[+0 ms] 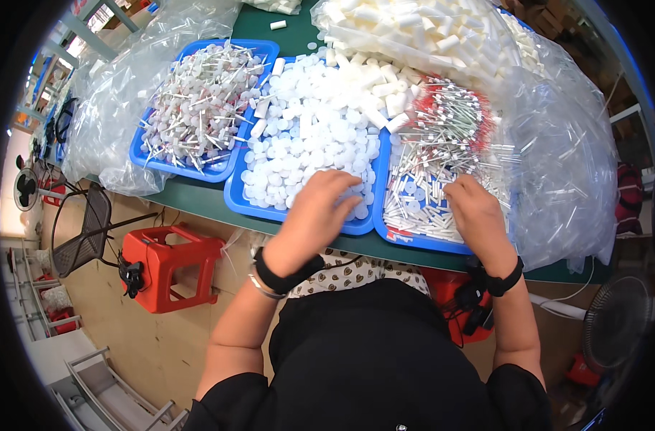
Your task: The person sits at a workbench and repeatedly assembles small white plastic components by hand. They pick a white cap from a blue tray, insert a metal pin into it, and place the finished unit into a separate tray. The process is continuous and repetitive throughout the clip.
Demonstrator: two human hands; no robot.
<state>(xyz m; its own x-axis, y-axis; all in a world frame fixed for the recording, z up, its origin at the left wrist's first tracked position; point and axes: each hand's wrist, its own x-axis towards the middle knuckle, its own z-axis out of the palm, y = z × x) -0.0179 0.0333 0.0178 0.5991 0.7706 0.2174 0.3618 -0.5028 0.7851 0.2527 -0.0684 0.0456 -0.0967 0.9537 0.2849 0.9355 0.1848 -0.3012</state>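
Observation:
My left hand point(314, 215) reaches into the near edge of the middle blue tray point(235, 197), its curled fingers resting on the heap of small white round caps point(306, 136). Whether it grips a cap is hidden under the fingers. My right hand point(474, 212) lies palm down in the right blue tray point(413, 242), fingers closed among thin white sticks point(442, 151), some with red ends. What it holds cannot be made out. Both wrists carry black bands.
A third blue tray point(142, 159) at the left holds assembled caps on sticks point(198, 100). Short white tubes point(385, 93) and clear plastic bags point(572, 165) crowd the back and right. A red stool point(165, 266), a black mesh chair point(83, 230) and a fan point(615, 323) stand below the green table point(191, 197).

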